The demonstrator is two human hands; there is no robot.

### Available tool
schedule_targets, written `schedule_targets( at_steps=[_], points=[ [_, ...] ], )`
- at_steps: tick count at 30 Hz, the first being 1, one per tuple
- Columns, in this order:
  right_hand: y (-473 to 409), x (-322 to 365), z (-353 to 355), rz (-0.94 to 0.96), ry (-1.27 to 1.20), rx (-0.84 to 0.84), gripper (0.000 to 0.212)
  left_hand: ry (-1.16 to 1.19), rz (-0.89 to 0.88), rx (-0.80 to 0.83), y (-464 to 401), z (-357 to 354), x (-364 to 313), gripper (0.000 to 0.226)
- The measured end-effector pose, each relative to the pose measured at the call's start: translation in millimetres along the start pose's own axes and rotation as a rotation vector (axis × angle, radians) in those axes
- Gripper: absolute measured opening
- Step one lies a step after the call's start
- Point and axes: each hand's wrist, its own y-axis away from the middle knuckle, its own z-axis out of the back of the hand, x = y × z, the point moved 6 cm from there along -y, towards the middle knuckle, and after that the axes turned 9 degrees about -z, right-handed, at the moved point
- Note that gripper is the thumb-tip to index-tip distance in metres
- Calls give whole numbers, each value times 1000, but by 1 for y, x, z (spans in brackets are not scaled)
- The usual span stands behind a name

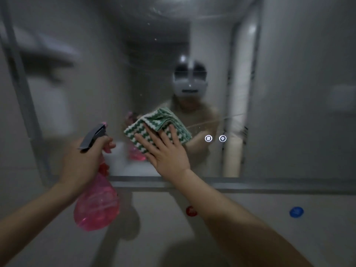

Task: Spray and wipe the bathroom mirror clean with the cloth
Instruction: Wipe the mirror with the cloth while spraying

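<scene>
flat, right hand [167, 151] presses cloth [154, 130]; left hand [84, 158] grips bottle [96, 201]

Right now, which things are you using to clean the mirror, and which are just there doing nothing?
Using:
- mirror
- green and white cloth, pressed flat on the glass by the right hand
- pink spray bottle, gripped by the left hand

Just there:
- two lit mirror buttons
- red dot
- blue dot

Green-white zigzag cloth [154, 130], pink bottle [96, 205]
</scene>
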Motion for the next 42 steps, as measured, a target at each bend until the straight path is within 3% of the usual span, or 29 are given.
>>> schedule_targets(
  at_steps=[5, 9, 14, 19, 24, 29, 33, 37, 42],
  points=[
    [15, -52, 3, 138, 51, 17, 49, -19, -5, 8, 20, -28, -11, 20],
    [14, -118, 16, 135, 70, -14, 48, 21, -22, 4, 29, -50, -32, 23],
    [38, -206, 28, 16, 20, -101, 47, 66, -25, 63, 34, -88, -42, 20],
    [73, -242, 23, -195, -35, -77, 50, 92, -43, 147, 38, -124, -38, 20],
    [108, -211, 0, -571, -111, -59, 57, 56, -47, 159, 43, -130, -19, 23],
    [116, -155, -12, -762, -202, -39, 56, 19, -27, 173, 38, -101, 10, 22],
    [105, -89, -23, -704, -208, -56, 58, 30, 24, 147, 28, -68, 32, 20],
    [80, -23, -25, -471, -167, -61, 62, -6, -6, 174, 19, -30, 44, 19],
    [63, 10, -26, -340, -101, -42, 56, -43, 29, 148, 10, 5, 61, 21]
  ],
)
